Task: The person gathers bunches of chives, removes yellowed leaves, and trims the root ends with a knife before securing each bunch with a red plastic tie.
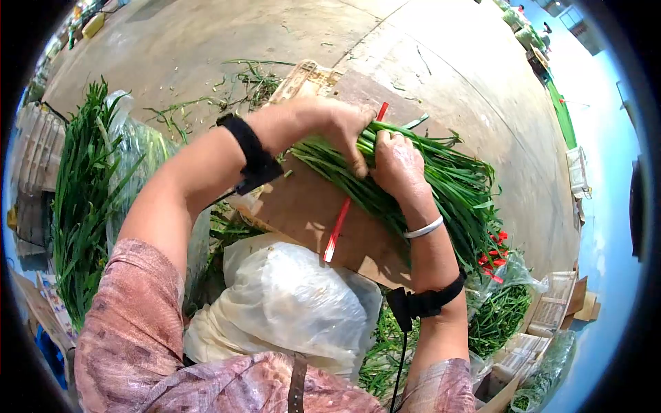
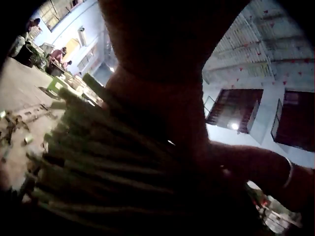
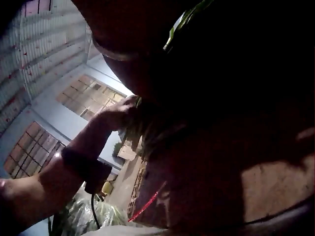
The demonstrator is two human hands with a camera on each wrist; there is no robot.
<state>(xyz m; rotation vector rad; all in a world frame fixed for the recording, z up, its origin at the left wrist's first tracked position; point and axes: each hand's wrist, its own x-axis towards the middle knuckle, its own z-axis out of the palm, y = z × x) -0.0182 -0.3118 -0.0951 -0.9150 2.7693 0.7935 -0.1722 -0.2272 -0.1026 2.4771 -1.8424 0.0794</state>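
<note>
A thick bunch of long-leaved greens (image 1: 454,179), resembling garlic chives, lies across a brown board (image 1: 296,206) in the head view. Around its stalk end curls my left hand (image 1: 348,134), thumb over the near side. Close beside it, my right hand (image 1: 401,165) grips the same bunch with fingers bent over the top. A red strip (image 1: 337,227) with a whitish end passes beneath the stalks and shows on both sides. Cut stalk ends (image 2: 74,103) fan out below the hand in the dark left wrist view. In the right wrist view the bunch is mostly in shadow.
White plastic sheeting (image 1: 296,296) bulges in front of my body. More greens (image 1: 82,199) stand at the left beside a clear plastic bag (image 1: 127,138). Red strips (image 1: 494,258) hang at the right, near loose greens (image 1: 502,316) and crates (image 1: 551,303). Trimmings (image 1: 258,86) litter the floor.
</note>
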